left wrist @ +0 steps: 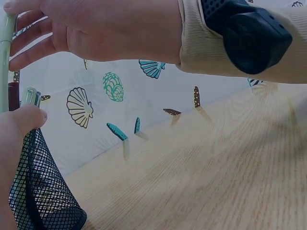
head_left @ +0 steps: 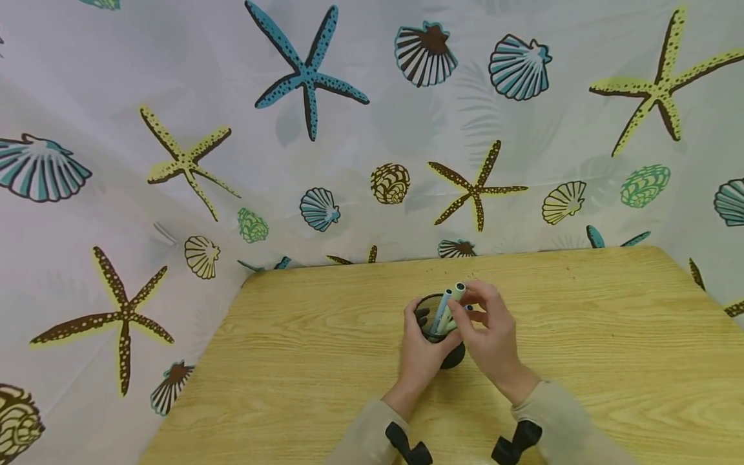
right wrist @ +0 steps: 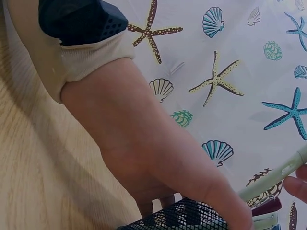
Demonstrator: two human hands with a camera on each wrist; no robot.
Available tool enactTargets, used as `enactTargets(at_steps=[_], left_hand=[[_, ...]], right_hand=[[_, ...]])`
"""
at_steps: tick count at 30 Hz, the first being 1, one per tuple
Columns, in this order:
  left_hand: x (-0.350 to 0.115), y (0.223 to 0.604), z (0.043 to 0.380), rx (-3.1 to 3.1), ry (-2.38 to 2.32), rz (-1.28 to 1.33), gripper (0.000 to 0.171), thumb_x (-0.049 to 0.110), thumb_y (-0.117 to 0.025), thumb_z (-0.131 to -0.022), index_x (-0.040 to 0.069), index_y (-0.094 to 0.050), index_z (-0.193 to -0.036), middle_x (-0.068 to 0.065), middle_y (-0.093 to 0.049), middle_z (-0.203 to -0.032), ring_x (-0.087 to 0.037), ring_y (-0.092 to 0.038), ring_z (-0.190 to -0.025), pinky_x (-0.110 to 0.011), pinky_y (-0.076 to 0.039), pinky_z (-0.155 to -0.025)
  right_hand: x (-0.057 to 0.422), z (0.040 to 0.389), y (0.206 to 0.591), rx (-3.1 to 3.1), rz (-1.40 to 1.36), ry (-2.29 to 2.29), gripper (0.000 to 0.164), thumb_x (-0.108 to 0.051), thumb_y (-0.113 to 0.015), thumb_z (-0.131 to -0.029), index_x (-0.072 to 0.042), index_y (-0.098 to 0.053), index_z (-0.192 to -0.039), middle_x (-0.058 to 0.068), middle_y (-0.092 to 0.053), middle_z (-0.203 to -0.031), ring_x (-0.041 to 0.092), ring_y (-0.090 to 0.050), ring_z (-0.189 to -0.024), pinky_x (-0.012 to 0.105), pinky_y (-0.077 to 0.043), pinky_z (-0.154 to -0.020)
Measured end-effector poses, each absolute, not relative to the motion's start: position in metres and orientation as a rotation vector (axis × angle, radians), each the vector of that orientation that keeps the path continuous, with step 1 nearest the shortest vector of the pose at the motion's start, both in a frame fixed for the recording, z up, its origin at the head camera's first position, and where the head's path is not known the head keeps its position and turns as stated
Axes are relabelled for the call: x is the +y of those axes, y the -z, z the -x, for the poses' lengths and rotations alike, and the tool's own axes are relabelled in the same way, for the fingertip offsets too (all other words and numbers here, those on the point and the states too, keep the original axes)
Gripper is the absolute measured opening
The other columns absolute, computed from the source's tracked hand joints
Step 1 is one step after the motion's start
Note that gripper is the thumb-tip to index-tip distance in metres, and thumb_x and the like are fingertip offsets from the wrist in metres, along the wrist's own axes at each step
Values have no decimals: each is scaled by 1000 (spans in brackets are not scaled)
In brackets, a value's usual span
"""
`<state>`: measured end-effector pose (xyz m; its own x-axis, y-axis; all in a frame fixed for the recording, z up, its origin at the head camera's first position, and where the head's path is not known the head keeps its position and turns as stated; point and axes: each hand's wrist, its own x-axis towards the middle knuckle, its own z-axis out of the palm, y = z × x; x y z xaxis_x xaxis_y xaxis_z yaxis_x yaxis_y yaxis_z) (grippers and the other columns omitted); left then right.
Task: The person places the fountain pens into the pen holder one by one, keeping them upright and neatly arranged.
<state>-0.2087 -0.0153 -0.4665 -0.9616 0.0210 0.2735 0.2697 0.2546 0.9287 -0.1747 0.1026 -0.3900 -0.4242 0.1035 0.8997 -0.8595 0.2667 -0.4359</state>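
Note:
My left hand (head_left: 423, 352) grips a black mesh pen cup (head_left: 452, 359), which stands tilted over the table. The thumb lies along its rim, and the mesh wall (left wrist: 50, 194) shows below it in the left wrist view. Over the cup's mouth, my right hand (head_left: 493, 332) pinches a light green pen (head_left: 459, 294) between thumb and fingers. A blue pen (head_left: 440, 313) leans in the cup beside it. A dark red pen (right wrist: 267, 206) and pale green pen ends (right wrist: 265, 221) stick out at the rim in the right wrist view. Their lower parts are hidden inside.
A wood-grain table (head_left: 302, 361) lies under the hands. Behind and at both sides hangs a white cloth (head_left: 360, 129) printed with starfish and shells. Each beige sleeve has a black wrist camera (head_left: 517, 441) on it.

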Motion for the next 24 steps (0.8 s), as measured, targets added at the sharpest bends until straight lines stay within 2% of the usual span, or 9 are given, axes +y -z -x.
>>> enactTargets(at_steps=[5,14,24], left_hand=[[-16,466,208,-2312,1774,291,88,45,-76,-73,19,-26,-140,-14,-42,-133,-33,-43,-120,-49,-36,-96],[-17,468,208,-2328,1759,291,86,40,-75,-75,18,-25,-141,-11,-43,-131,-29,-45,-119,-45,-39,-94],[-18,468,209,-2320,1766,302,86,35,-76,-76,16,-24,-142,-15,-43,-130,-26,-49,-114,-43,-43,-90]], right_hand=[[97,166,380,-1642,-745,-1295,43,27,-64,-66,11,-52,-105,20,-56,-87,24,-60,-74,23,-52,-59],[103,182,415,-1848,-751,-1242,42,9,-67,-78,0,-54,-116,9,-56,-95,20,-60,-81,21,-51,-61],[105,182,417,-1912,-784,-1209,48,10,-68,-76,1,-51,-120,12,-56,-94,25,-61,-83,24,-52,-61]])
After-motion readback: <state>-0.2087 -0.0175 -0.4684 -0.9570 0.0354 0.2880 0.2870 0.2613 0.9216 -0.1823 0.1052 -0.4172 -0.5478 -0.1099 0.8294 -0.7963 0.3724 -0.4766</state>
